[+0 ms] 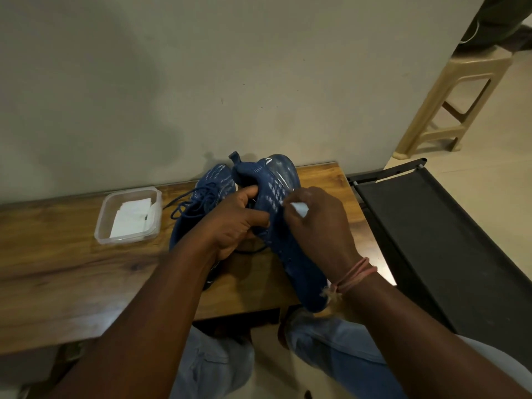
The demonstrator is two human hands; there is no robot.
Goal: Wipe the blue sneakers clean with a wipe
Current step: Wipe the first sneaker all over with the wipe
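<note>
A person sits at a wooden table (72, 272) whose top shows a warm, streaked grain. The left hand (234, 223) holds one blue sneaker (290, 254) up off the table, fingers curled round the collar with the thumb lying along the opening edge. The shoe's knit upper is a woven mesh dotted with pale dashes, its heel end pointing toward the far wall and its rounded toe end hanging past the near table edge, close to the right wrist. A glossy, ribbed sole edge shows at the far side.

The right hand (316, 223) pinches a small white wipe (300, 209) between its fingertips (only a folded corner of it shows) and presses it against the mesh side of the held sneaker. A pink thread band (355, 276) is tied round the right wrist, with a frayed knot.

The second blue sneaker (207, 191) rests on the table just left of the held one, partly hidden behind the left hand, its dark round laces loose and looping.

Further left on the table sits a shallow, clear plastic container (100, 226) with rounded corners, holding a stack of folded white wipes (131, 216).

At the right stands a dark frame with black fabric stretched over it (431, 226), and beyond it, on the pale floor, a beige moulded plastic stool (449, 105). The wall (201, 82) behind the table is plain and matt. Light blue denim (339, 341) covers the person's knees below the table edge.
</note>
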